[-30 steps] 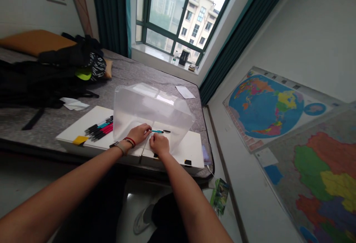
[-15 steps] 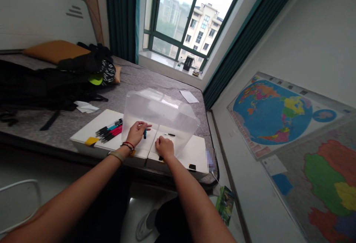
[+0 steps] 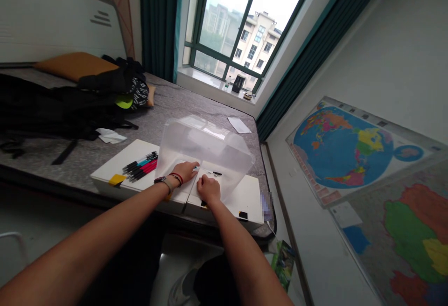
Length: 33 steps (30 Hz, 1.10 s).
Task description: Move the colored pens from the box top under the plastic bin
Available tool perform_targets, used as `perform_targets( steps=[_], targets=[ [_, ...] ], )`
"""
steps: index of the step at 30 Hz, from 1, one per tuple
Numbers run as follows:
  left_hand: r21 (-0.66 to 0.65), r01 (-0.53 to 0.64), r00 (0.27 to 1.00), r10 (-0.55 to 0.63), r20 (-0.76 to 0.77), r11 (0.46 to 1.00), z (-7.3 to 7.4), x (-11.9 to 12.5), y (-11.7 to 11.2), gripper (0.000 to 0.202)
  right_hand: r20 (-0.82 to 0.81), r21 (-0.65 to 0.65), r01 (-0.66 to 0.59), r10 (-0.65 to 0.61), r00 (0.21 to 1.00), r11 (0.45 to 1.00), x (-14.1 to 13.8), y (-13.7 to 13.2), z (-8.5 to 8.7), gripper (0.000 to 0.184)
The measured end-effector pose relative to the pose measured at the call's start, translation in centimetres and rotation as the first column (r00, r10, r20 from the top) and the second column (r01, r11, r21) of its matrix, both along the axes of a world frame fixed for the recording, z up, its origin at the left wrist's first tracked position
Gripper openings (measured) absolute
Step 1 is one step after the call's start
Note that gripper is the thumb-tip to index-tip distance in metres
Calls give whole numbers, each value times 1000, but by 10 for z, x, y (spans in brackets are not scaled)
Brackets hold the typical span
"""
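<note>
My left hand (image 3: 188, 171) reaches over the white boxes, with its fingers closed on a small blue pen part (image 3: 196, 168) that is mostly hidden. Close beside it, my right hand (image 3: 209, 188) rests in a loose fist; what its fingers hold, if anything, cannot be seen. A thin pen with a black end (image 3: 216, 173) lies just beyond the right hand. Both hands are inside the opening of a clear plastic bin (image 3: 210, 140), tipped on its side. To the left, several black, blue and red pens (image 3: 142, 167) lie in a row on the white box (image 3: 108, 162).
The boxes stand at the edge of a grey mattress (image 3: 196, 98). A white tissue (image 3: 111, 135), a dark backpack (image 3: 63, 103) and an orange pillow (image 3: 75, 65) lie left. A sheet of paper (image 3: 239, 125) lies behind the bin. Maps (image 3: 350, 147) hang on the right wall.
My left hand has moved right, towards my right hand, taking the blue pen part with it. My right hand has stayed nearly in place. The view has shifted slightly.
</note>
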<state>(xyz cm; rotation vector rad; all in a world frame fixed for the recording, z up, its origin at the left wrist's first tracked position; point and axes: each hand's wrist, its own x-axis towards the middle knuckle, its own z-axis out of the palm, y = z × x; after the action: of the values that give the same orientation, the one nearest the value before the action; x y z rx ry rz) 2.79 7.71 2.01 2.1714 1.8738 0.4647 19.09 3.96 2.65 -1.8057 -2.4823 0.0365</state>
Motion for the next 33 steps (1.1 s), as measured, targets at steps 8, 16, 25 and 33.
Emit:
perform_targets(
  steps=[8,16,25,33],
  targets=[
    [-63,67,992,-74,-106,996,6,16,14,29,-23,18,5,-5,1000,1000,0,2,-5,34],
    [-121,121,973,-142,-184,985,15,20,19,27,-35,24,2,-1,999,1000,1,3,-7,33],
    [-119,64,966,-91,-242,991,8,-10,-7,33,-66,37,-5,8,998,999,2,5,-13,32],
    [-114,90,971,-113,-211,989,3,-19,-29,34,-72,52,13,-9,997,999,2,5,-13,31]
  ],
)
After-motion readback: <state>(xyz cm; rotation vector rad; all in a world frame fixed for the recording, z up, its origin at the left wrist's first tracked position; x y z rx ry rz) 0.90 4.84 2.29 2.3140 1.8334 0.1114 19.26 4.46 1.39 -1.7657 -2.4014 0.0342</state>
